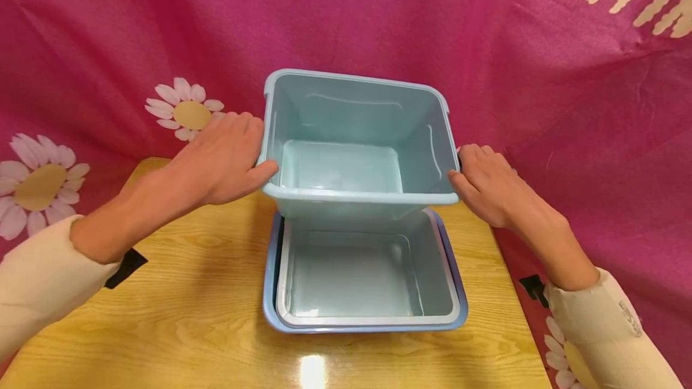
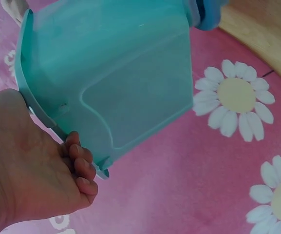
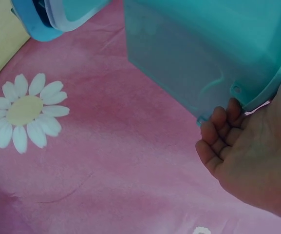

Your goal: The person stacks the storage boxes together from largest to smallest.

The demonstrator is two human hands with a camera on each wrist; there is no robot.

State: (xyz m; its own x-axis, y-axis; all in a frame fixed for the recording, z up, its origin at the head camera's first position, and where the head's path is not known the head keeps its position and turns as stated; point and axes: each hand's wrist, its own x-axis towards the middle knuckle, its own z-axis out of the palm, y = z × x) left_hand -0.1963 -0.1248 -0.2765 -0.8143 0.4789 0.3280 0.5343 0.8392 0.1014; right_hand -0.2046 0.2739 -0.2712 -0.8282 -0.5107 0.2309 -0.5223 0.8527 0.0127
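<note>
Both hands hold a light teal plastic bin point(image 1: 346, 167) by its two short sides, tilted with its open top toward the head camera. The left hand point(image 1: 229, 158) has its thumb over the rim and its fingers curled under the edge, as the left wrist view shows. On the opposite rim, the right hand point(image 1: 483, 185) grips likewise, fingertips bent beneath the lip in the right wrist view. Below and nearer stands a grey-white bin point(image 1: 367, 320) nested inside a blue bin point(image 1: 462, 293). The raised bin overlaps their far edge, hiding it.
The nested bins stand on a wooden table point(image 1: 178, 305) with light grain. A pink cloth point(image 1: 346, 11) with white daisies and pale lettering hangs behind and around the table. The table's right edge point(image 1: 519, 293) runs close past the right forearm.
</note>
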